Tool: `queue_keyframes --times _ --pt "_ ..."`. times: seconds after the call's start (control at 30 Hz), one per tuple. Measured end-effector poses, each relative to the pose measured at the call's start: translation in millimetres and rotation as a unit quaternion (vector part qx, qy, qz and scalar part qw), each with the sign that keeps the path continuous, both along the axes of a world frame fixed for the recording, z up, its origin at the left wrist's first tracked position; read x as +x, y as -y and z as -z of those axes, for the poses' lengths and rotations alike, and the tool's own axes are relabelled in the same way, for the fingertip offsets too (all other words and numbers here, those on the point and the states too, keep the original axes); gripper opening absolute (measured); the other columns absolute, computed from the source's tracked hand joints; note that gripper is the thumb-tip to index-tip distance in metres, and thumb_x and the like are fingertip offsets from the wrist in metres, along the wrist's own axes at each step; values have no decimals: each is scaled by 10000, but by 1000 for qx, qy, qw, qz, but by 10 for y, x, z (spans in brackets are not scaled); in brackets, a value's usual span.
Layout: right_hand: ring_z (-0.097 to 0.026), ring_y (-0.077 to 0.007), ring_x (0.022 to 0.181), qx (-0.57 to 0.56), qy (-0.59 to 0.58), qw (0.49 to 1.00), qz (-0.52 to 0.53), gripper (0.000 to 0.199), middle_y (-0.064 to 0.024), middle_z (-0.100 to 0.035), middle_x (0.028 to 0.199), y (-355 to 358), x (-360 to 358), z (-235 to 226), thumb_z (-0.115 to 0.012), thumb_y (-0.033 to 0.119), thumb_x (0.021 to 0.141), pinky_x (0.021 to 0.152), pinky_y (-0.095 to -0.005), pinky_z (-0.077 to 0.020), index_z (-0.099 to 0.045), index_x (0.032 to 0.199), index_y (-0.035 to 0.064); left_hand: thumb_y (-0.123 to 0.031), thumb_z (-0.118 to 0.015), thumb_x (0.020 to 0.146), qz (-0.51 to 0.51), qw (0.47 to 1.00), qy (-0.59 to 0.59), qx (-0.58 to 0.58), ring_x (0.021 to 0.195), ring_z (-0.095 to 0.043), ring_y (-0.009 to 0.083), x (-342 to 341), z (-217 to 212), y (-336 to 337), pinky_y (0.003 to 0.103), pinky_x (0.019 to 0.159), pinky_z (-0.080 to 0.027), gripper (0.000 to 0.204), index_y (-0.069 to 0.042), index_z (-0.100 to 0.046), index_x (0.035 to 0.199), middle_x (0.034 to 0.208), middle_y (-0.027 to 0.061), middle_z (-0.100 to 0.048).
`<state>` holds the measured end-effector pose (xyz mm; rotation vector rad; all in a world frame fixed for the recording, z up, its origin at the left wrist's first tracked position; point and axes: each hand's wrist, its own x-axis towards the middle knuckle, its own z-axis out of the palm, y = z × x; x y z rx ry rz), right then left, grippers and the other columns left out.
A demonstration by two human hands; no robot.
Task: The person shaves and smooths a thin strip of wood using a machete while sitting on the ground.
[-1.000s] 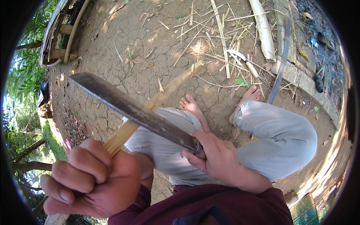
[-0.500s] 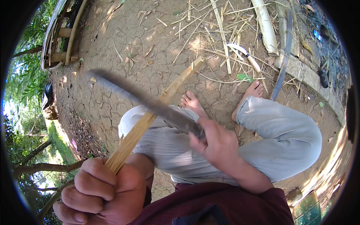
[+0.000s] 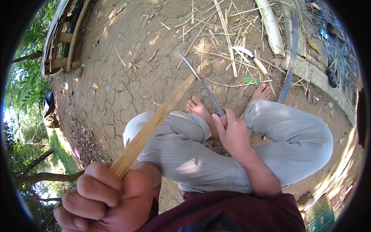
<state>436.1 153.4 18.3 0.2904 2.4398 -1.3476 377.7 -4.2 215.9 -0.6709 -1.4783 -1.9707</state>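
My left hand is closed round the lower end of a split, pale wooden stick. The stick slants up and away to the right, over my left knee, with its far end rough and chipped. My right hand grips the brown handle of a machete. Its blade appears almost edge-on, as a thin dark line pointing up and left. The blade crosses the stick near that chipped end; whether the two touch I cannot tell.
A white curved blade with a pale handle lies among wood shavings beyond my feet. A peeled pale pole and a long flat metal blade lie at the right. A bamboo structure stands far left.
The machete has swung to the right and turned from its broad side to nearly edge-on, nearer the stick's far end. My left hand and the stick have hardly moved.
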Motion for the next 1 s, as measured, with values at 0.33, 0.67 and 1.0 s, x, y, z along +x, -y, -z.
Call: queue_keyframes --times 0.33,0.67,1.0 --pt "-569 -188 509 -166 94 977 96 270 -92 -569 605 27 11 259 -660 227 940 488 -340 -457 -584 1055 -5 -228 -389 1038 27 999 18 -6 478 -218 92 -92 -56 106 278 475 -172 297 -100 -439 776 598 -27 -275" --pt "-622 -199 541 -48 -284 958 2 325 -119 -639 762 160 -25 -146 -738 174 857 519 -333 -510 -599 1102 12 -302 -397 1055 -70 992 104 12 448 -239 89 -293 19 158 255 438 -189 353 -112 -451 763 540 -26 -294" --pt "-583 -267 475 96 -92 991 26 247 -104 -539 528 79 -191 505 -653 211 922 501 -405 -480 -549 917 -13 -263 -431 1038 -18 995 98 2 431 -219 84 -373 21 219 256 417 -164 301 -112 -445 778 536 -21 -288"
